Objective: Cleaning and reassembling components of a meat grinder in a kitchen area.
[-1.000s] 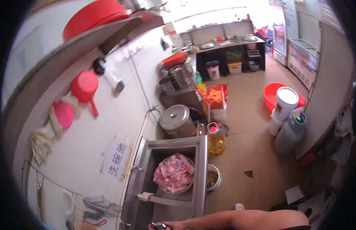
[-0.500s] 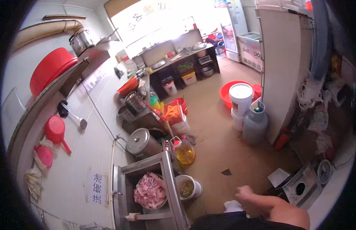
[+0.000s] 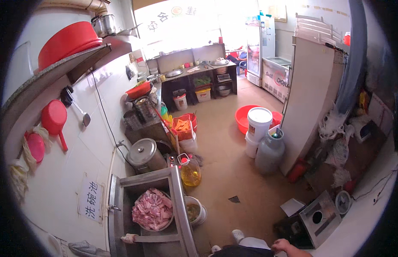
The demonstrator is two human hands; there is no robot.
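Note:
My right hand (image 3: 281, 246) hangs low at the bottom edge, beside my dark clothing, with its fingers loosely curled and no object showing in it. It touches nothing that I can see; nearest is a dark metal box-shaped appliance (image 3: 328, 219) on the floor to its right. My left hand is out of view. To the left stands a steel sink (image 3: 177, 192), with a round bowl of raw pink meat pieces (image 3: 152, 209) inside. Against the sink's right side is a white bucket (image 3: 202, 216) with greenish scraps. A large bottle of yellow oil (image 3: 190, 172) stands just beyond.
A grey gas cylinder (image 3: 269, 155) and stacked white buckets (image 3: 259, 120) stand on the floor ahead, by a red basin (image 3: 241, 120). A lidded steel pot (image 3: 144, 153) is behind the sink. Plastic bags (image 3: 336, 150) hang at right. A far counter (image 3: 192, 73) holds dishes.
The view has shifted, showing more of the far room, and the sink sits further left. My right hand has dropped from mid-floor to the bottom edge, and my shoes now show.

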